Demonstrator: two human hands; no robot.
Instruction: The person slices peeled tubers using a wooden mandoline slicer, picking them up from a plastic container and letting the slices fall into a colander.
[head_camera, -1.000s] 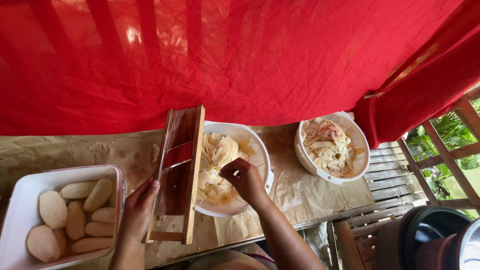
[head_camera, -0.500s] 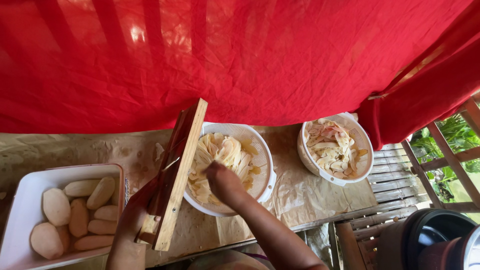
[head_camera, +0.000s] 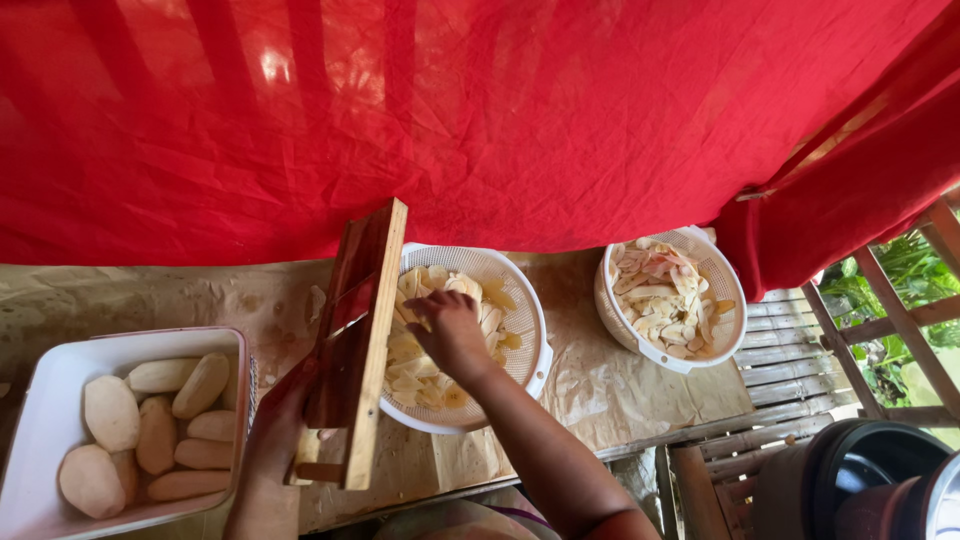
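A red cloth (head_camera: 480, 110) hangs as a backdrop behind a surface (head_camera: 620, 380) covered in brown paper, where a person works with bare hands. Taking the wooden slicer board (head_camera: 360, 330) as the marker: it stands tilted, its upper end leaning over the rim of a white perforated basket (head_camera: 530, 330) just to its right, its lower end resting on the paper. To the left of the board sits a white rectangular tub (head_camera: 60, 400) holding pale peeled roots (head_camera: 110, 412). Well to the right of the board, beyond the first basket, a second white basket (head_camera: 720, 300) holds sliced pieces tinged pink. The left hand (head_camera: 280, 420) clasps the lower part of the board from its left side, its grip closed around the wood. The right hand (head_camera: 450, 335) is down inside the basket beside the board, fingers curled among the pale slices (head_camera: 415, 370); whether its grip has closed on any of them cannot be told.
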